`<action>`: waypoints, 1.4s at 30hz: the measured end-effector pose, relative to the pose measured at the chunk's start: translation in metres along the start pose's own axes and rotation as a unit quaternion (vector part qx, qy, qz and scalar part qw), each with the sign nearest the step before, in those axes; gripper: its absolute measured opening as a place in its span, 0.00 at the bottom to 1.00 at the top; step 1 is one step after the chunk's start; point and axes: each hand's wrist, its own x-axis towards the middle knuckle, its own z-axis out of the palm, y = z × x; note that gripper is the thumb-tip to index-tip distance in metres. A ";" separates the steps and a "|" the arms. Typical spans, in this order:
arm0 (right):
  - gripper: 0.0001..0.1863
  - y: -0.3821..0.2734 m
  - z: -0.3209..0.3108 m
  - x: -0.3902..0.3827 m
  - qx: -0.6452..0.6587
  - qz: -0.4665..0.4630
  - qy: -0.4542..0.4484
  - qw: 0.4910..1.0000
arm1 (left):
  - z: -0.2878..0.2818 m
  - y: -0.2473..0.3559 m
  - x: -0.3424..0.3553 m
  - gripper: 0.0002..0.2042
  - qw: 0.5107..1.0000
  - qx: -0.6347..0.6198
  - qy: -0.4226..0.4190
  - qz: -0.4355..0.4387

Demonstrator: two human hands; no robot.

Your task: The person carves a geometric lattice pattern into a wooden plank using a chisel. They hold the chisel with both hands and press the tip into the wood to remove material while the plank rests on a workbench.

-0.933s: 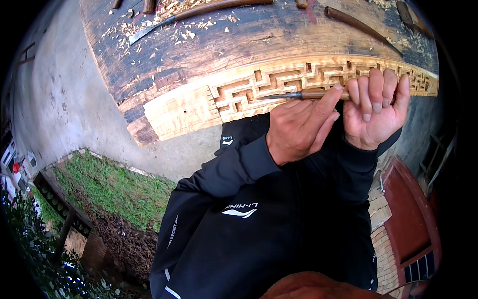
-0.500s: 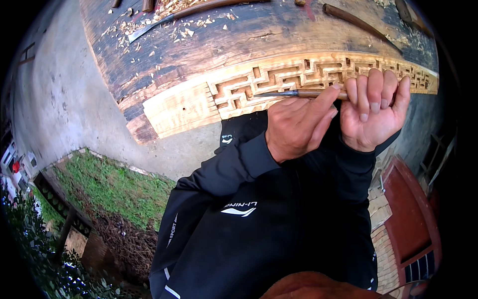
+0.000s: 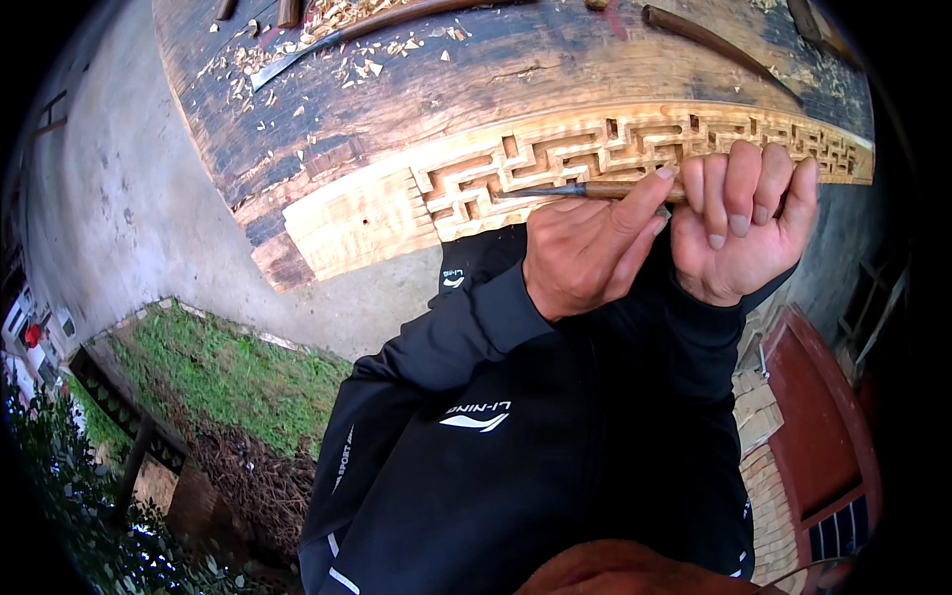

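Observation:
A long pale wooden board (image 3: 357,220), cut with a maze-like pattern of grooves, lies along the near edge of the workbench. Over its carved part lies a slim carving chisel (image 3: 620,189) with a brown wooden handle, its dark blade pointing left and the tip at a groove. My left hand (image 3: 583,256) is closed about the front of the handle, one finger stretched along it; its other fingers are partly hidden. My right hand (image 3: 739,233) wraps round the rear of the handle, fingers curled, and covers the handle's end.
Beyond the board, the dark, worn workbench (image 3: 496,84) bears a long-handled chisel (image 3: 347,35), a curved wooden-handled tool (image 3: 709,42) and scattered wood shavings (image 3: 372,67). Concrete floor (image 3: 119,198) and a grass patch (image 3: 228,372) lie to the left. A red-brown panel (image 3: 823,426) stands at lower right.
The chisel and both hands have shifted slightly left, so the blade tip sits a little farther left among the grooves. The board has hardly moved.

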 end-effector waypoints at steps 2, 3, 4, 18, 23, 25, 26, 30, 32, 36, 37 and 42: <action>0.32 0.002 -0.001 -0.002 -0.002 -0.005 0.006 1.000 | 0.002 -0.002 -0.001 0.26 1.000 -0.006 0.011 0.007; 0.32 0.002 -0.001 -0.004 0.000 -0.008 0.003 1.000 | 0.003 -0.004 -0.003 0.25 1.000 -0.008 0.011 0.007; 0.32 0.003 -0.002 -0.005 0.002 -0.010 0.001 1.000 | 0.003 -0.004 -0.004 0.24 1.000 -0.010 0.012 0.007; 0.30 0.015 -0.007 -0.002 0.015 0.007 0.069 0.997 | 0.008 -0.005 0.001 0.22 0.999 -0.004 0.053 0.001; 0.30 0.015 -0.007 -0.007 0.012 0.004 0.117 0.993 | 0.009 -0.005 0.000 0.22 0.998 -0.008 0.057 0.009; 0.30 0.016 -0.009 -0.006 0.015 0.013 0.108 0.994 | 0.009 -0.004 -0.001 0.22 0.999 -0.003 0.045 0.001; 0.30 0.016 -0.010 -0.005 0.018 0.015 0.105 0.994 | 0.009 -0.003 -0.001 0.22 0.999 -0.002 0.045 -0.003; 0.30 0.014 -0.011 0.004 0.048 0.040 0.087 0.994 | 0.011 -0.002 0.002 0.23 0.999 0.007 0.052 -0.008; 0.30 0.012 -0.006 0.007 0.046 0.037 0.033 0.998 | 0.009 -0.002 0.002 0.24 0.998 0.001 0.057 -0.003; 0.30 0.003 0.005 0.007 0.073 0.020 -0.071 0.995 | 0.004 -0.008 0.004 0.26 0.996 -0.026 0.069 0.040; 0.30 -0.001 0.003 0.008 0.099 0.026 -0.051 0.993 | 0.003 -0.008 0.006 0.27 0.997 -0.031 0.061 0.039; 0.30 -0.007 0.004 0.001 0.041 -0.005 -0.011 0.999 | -0.007 0.000 0.002 0.30 0.999 -0.033 -0.015 -0.014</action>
